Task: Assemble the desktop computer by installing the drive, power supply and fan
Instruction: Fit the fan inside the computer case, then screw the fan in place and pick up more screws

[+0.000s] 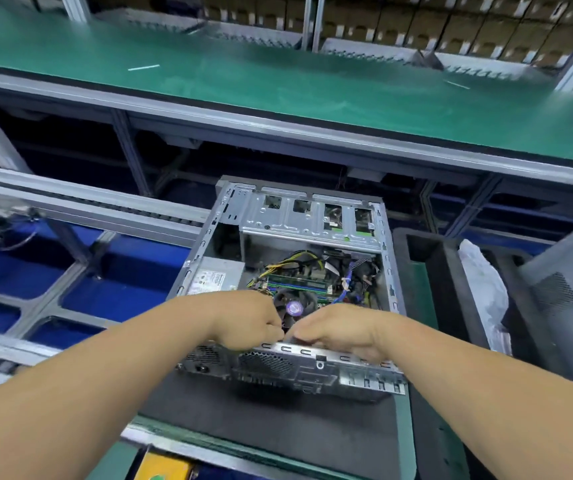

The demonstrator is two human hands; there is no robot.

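On the near part of the desk, over a black rubber mat (pixel 264 434), lies the open grey sheet-metal computer case (pixel 316 367), side panel off, its rear panel facing the person. Both hands meet at the near rim: the left hand (pixel 250 320) and right hand (pixel 340 332) have fingers curled down together over the black round cooler fan with a purple hub (pixel 293 308), seemingly pinching something small there, though what is hidden. A grey boxy power supply (pixel 215 275) sits in the case's left side; the silver perforated drive cage (pixel 309 216) spans the far end.

My judgement: the case is heavy and stiff with sharp stamped edges, so hold it by the folded rims; the fan is light plastic, fragile at blades and thin wires, best held by its frame.

Beyond, a green conveyor belt (pixel 278 84) crosses the room; blue bins (pixel 122 292) lie left, and black foam tray (pixel 444 271) at the desk's right edge.
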